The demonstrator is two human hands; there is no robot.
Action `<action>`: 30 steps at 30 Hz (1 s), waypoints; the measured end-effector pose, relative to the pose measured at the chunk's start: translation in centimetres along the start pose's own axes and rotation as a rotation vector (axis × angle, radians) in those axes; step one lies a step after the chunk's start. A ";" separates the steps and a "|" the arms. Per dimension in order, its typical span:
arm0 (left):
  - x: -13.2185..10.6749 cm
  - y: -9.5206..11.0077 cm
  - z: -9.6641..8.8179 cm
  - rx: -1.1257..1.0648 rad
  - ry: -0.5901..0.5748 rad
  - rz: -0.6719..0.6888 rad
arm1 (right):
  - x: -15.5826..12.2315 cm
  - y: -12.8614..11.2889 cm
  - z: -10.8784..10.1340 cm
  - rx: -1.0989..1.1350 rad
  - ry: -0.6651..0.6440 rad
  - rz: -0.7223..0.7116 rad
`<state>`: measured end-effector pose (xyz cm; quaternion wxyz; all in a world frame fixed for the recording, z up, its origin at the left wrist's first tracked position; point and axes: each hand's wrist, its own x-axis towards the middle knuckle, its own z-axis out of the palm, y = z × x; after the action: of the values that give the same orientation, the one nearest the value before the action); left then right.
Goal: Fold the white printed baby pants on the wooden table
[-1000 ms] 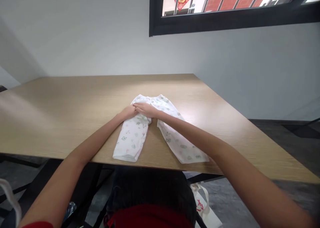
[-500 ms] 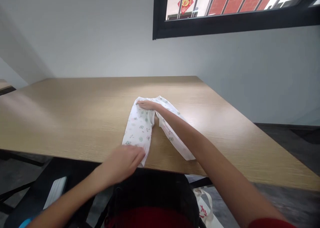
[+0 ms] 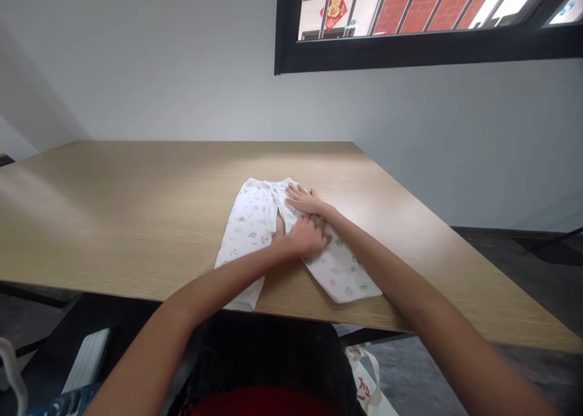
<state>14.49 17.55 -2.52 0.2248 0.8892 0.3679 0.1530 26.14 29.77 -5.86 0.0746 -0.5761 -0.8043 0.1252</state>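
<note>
Pants (image 3: 249, 221), printed, lie on the table (image 3: 136, 221), one hem reaching its near edge. Right hand (image 3: 304, 200), farther in from that edge: fingers spread on the cloth. Left hand (image 3: 310, 237) blurred (finger state: cannot tell). Dragging could bunch the fabric or pull that hem over.

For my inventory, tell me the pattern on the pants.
The pants are white with small scattered prints, at least one pink; best in the head view.
</note>
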 end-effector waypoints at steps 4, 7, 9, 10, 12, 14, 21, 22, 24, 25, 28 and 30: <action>-6.7 2.0 2.8 0.089 -0.115 0.210 | 2.8 1.0 1.0 -0.048 0.069 0.171; -9.3 3.4 3.7 0.134 -0.055 0.270 | 4.6 1.6 1.1 -0.031 0.123 0.207; -9.1 4.1 4.0 0.170 -0.027 0.249 | 5.2 1.8 1.1 -0.018 0.165 0.208; -8.5 4.5 4.3 0.197 -0.019 0.231 | 5.3 1.9 1.1 -0.008 0.185 0.202; -6.9 5.3 4.8 0.258 0.008 0.160 | 5.0 2.1 0.9 0.030 0.218 0.181; -5.4 6.0 5.5 0.296 0.032 0.057 | 4.2 2.4 0.6 0.085 0.249 0.165; -3.6 6.6 7.5 0.300 0.069 0.106 | 0.4 3.3 -0.9 0.252 0.250 0.252; -3.5 6.5 7.6 0.296 0.071 0.113 | 0.1 3.3 -1.2 0.284 0.189 0.257; -3.3 6.4 7.6 0.282 0.090 0.097 | 0.0 3.0 -1.8 0.359 0.066 0.274; -3.3 6.4 7.5 0.272 0.108 0.080 | 0.1 2.8 -2.1 0.401 0.019 0.285; -3.8 6.1 6.1 0.232 0.191 0.007 | 0.5 1.7 -3.5 0.537 -0.041 0.294; -5.0 5.6 4.0 0.203 0.261 -0.063 | 1.2 0.5 -4.6 0.620 -0.025 0.277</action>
<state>16.11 9.21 -3.62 0.0886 0.8680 0.4351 0.2222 27.37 31.59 -1.64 0.2187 -0.6282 -0.6430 0.3797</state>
